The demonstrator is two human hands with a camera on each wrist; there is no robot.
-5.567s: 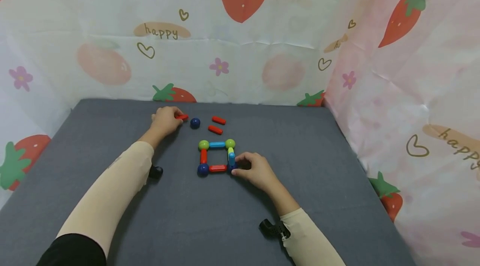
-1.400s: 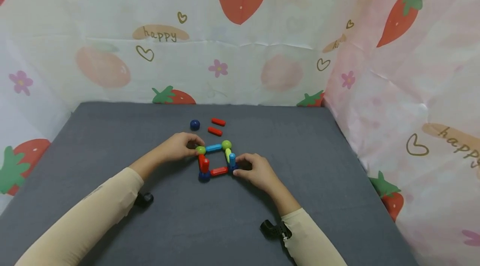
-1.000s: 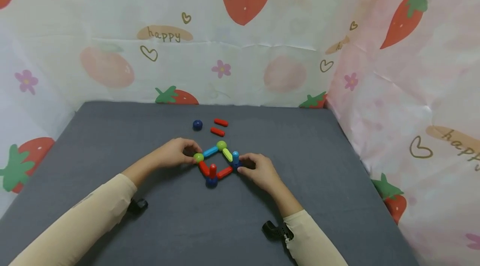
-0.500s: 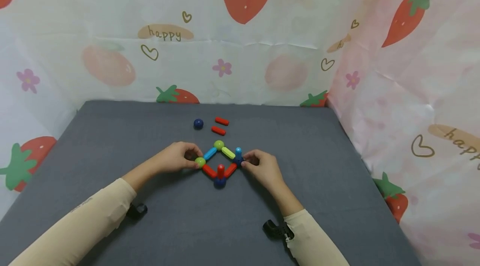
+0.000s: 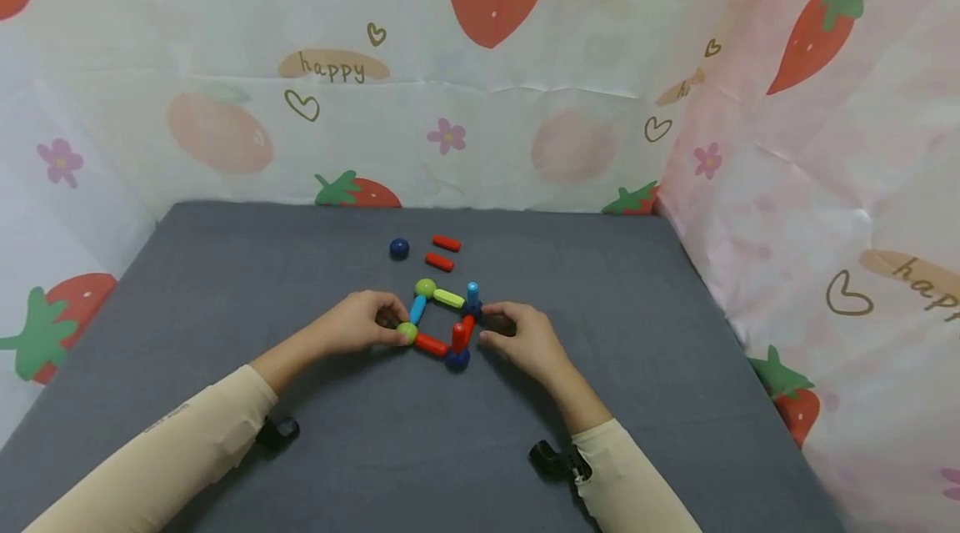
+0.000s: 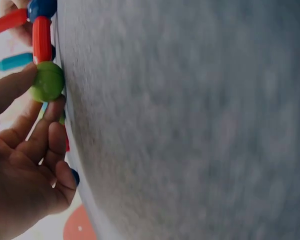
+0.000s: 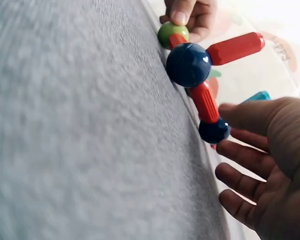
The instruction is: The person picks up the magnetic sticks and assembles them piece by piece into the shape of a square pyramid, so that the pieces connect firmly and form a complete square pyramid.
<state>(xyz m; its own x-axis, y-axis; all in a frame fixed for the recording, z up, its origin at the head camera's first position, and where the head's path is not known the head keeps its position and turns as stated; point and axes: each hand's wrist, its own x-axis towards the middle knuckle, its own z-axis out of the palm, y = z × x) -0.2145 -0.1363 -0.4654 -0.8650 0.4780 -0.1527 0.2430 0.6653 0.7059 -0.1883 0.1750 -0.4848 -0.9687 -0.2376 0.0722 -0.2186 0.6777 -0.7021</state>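
Observation:
A four-sided frame of toy building rods and balls lies on the grey table. My left hand (image 5: pixel 367 321) pinches its left green ball (image 6: pixel 48 82) between thumb and fingers. My right hand (image 5: pixel 528 341) is at the right navy ball (image 7: pixel 214 131), fingers spread loosely, index fingertip right at it and thumb slightly nearer me. A light blue rod (image 5: pixel 472 293) stands upright on that ball. On the near navy ball (image 7: pixel 188 65) stands an upright red rod (image 7: pixel 236 48). A second green ball (image 5: pixel 425 289) forms the far corner. Red, lime and blue rods (image 5: pixel 417 309) join the corners.
Behind the frame lie a loose navy ball (image 5: pixel 399 248) and two loose red rods (image 5: pixel 446 243). A strawberry-print sheet (image 5: pixel 480 158) hangs along the grey table's (image 5: pixel 420 450) back and right side. Black camera mounts (image 5: pixel 551 460) sit under both wrists.
A red rod from the back left now stands on the near navy ball. My left hand came back to the green ball. The frame has turned counter-clockwise, and my right fingers have loosened.

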